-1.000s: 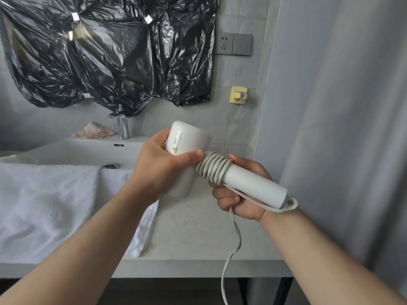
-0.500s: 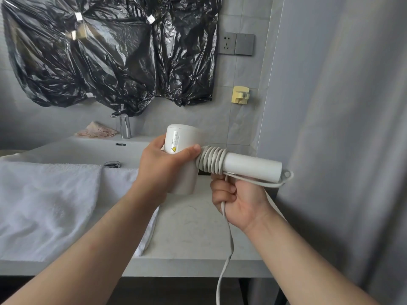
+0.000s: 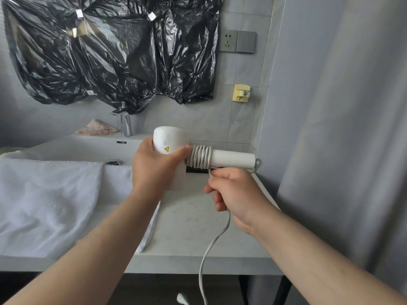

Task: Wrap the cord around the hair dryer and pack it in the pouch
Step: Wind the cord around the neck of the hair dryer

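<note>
A white hair dryer (image 3: 170,140) is held in the air over the counter, its handle (image 3: 233,159) pointing right. My left hand (image 3: 154,168) grips the dryer's barrel. Several turns of the white cord (image 3: 199,159) sit wound round the handle close to the barrel. My right hand (image 3: 235,190) is just below the handle, fingers curled round the loose cord, which hangs from the fist past the counter edge (image 3: 211,245) toward the floor. The plug (image 3: 181,298) dangles at the bottom. No pouch is visible.
A white towel (image 3: 50,201) drapes over the sink's front edge at left. The faucet (image 3: 125,124) and a crumpled cloth (image 3: 97,129) stand behind the basin. Black plastic covers the wall; a socket (image 3: 229,41) and yellow hook (image 3: 241,94) are right of it. A grey curtain (image 3: 341,128) hangs at right.
My right hand has come out from behind the handle and down below it, drawing the cord. The handle has swung up to level. The left hand's grip is unchanged.
</note>
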{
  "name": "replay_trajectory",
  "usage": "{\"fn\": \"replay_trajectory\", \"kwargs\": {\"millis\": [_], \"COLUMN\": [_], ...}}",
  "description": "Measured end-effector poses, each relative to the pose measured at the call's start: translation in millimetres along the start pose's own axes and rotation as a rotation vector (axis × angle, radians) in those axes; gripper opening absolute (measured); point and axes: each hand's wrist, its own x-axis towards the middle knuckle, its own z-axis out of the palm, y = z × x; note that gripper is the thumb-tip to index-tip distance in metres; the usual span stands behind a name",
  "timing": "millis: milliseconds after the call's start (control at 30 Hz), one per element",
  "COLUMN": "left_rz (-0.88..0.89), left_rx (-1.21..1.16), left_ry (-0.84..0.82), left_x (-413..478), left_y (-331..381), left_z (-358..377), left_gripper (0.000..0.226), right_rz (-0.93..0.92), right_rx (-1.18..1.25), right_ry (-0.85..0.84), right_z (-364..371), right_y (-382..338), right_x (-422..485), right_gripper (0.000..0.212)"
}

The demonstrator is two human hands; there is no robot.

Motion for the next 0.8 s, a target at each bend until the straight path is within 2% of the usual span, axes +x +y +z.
{"fn": "replay_trajectory", "kwargs": {"millis": [133, 200, 367, 533, 800], "left_rz": [0.080, 0.126, 0.201, 0.265, 0.295], "left_rx": [0.155, 0.195, 0.288, 0.325, 0.270], "left_ry": [0.011, -0.013, -0.114, -0.167, -0.241], "left_x": [0.6, 0.2, 2.5, 3.6, 7.0], "left_y": [-1.5, 0.8, 4.7, 9.7, 14.2], "left_z": [-1.8, -2.9, -5.8, -8.7, -17.3], "left_gripper": [0.052, 0.051, 0.052, 0.050, 0.051], "right_rz": [-0.145, -0.206, -0.298, -0.365, -0.494], "right_rx": [-0.371, -0.443, -0.646, -0.787, -0.843], "right_ry": [0.025, 0.054, -0.003, -0.033, 0.017], "right_z": [-9.6, -15.9, -29.9, -37.1, -48.3], "right_y": [-13.1, -20.3, -34.9, -46.7, -50.0], "right_x": [6.0, 10.4, 20.7, 25.3, 25.5], "right_gripper": [0.017, 0.020, 0.020, 0.018, 0.009]}}
